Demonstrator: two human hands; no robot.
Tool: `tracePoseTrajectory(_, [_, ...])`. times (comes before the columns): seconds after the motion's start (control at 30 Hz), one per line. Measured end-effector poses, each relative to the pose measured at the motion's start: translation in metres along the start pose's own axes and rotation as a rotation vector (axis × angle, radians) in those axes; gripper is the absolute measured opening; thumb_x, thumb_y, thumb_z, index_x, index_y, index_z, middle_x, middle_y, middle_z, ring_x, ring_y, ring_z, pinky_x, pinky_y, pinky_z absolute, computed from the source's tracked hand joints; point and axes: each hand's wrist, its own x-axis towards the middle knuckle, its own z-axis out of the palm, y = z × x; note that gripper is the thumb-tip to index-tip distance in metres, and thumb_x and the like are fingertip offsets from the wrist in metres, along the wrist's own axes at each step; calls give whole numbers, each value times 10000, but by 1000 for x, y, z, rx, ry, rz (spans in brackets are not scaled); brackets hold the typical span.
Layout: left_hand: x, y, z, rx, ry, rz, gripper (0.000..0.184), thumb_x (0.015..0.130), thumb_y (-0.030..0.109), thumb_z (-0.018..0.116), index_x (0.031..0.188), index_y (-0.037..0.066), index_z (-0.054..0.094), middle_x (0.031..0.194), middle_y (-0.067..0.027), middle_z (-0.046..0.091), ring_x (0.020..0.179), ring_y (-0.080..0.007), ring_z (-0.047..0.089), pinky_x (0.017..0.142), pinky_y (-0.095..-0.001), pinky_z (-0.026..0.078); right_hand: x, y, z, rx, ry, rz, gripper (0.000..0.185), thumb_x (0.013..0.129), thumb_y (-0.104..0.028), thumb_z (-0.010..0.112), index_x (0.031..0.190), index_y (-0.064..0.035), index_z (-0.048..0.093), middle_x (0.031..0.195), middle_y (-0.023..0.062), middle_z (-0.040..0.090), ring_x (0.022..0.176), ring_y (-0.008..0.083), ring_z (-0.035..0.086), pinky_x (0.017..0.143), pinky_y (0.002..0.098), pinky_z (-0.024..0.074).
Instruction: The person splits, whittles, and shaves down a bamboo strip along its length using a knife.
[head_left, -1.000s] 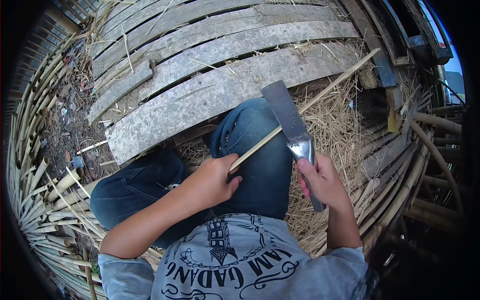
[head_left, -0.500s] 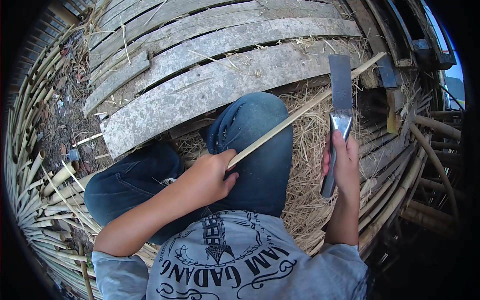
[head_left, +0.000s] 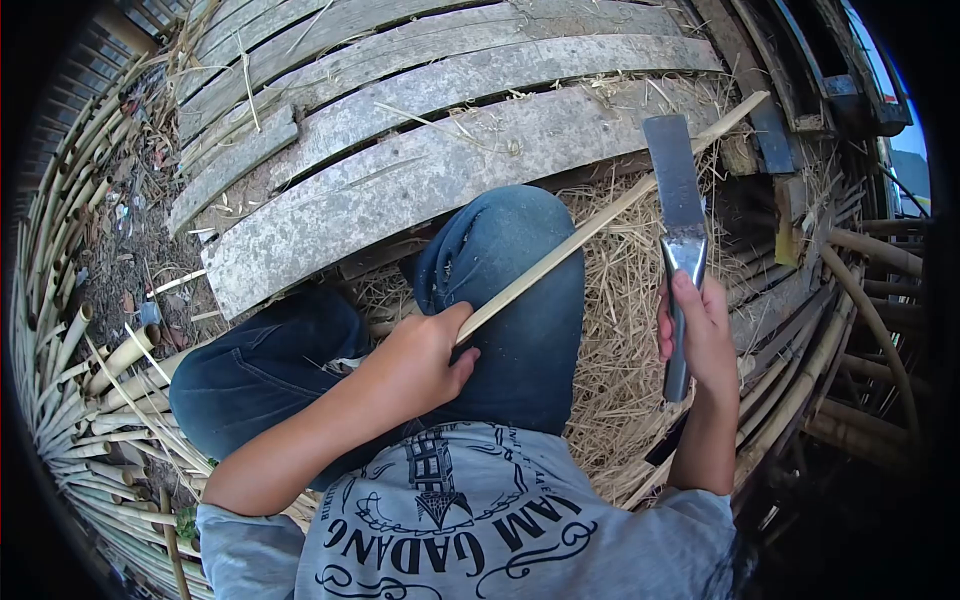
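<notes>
Pale strip (head_left: 555, 263), one, in left hand (head_left: 432, 352); one knife (head_left: 682, 215) in right hand (head_left: 704, 332).

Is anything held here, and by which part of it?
The left hand grips a pale strip by its near end; the right hand holds a broad-bladed knife by its metal handle.

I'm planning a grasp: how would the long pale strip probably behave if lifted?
The long pale strip is probably fairly stiff, since it runs nearly straight beyond the left hand. Being so slender, it is likely light for its length.
</notes>
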Motion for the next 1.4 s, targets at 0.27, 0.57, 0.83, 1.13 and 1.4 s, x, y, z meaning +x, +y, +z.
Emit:
tracePoseTrajectory(0.27, [-1, -1, -2, -33, 1, 7, 230, 787, 27, 724, 844, -13, 505, 641, -188, 558, 624, -391, 608, 558, -411, 448, 5, 3, 4, 20, 62, -18, 365, 1018, -383, 462, 902, -40, 502, 558, 30, 494, 380, 99, 456, 348, 236, 396])
tracePoseTrajectory(0.57, [-1, -4, 3, -17, 19, 19, 235, 794, 41, 723, 847, -8, 499, 638, -180, 553, 612, -392, 603, 554, -414, 446, 4, 0, 13, 54, 5, -15, 352, 1008, -368, 506, 906, -32, 518, 574, 31, 518, 406, 88, 481, 372, 234, 391])
tracePoseTrajectory(0.83, [-1, 2, 0, -67, 3, 8, 223, 792, 37, 721, 849, -11, 512, 649, -191, 567, 629, -399, 608, 563, -430, 451, 1, 1, 13, -41, -49, 48, 345, 1005, -360, 514, 901, -31, 522, 583, 34, 526, 421, 80, 491, 378, 227, 392])
tracePoseTrajectory(1.13, [-2, 1, -2, -65, -22, -5, 220, 789, 38, 724, 869, -11, 524, 672, -207, 587, 664, -416, 620, 576, -436, 461, -5, 1, 18, 17, -87, 54, 350, 1007, -361, 510, 911, -25, 525, 588, 38, 530, 417, 96, 492, 385, 235, 410])
tracePoseTrajectory(1.4, [-1, -5, 2, -22, 12, 7, 216, 791, 37, 721, 879, -8, 528, 668, -209, 590, 671, -424, 621, 581, -440, 466, -9, 2, 22, 2, -128, 49, 331, 1010, -347, 503, 901, -34, 505, 588, 30, 527, 422, 81, 486, 386, 226, 406])
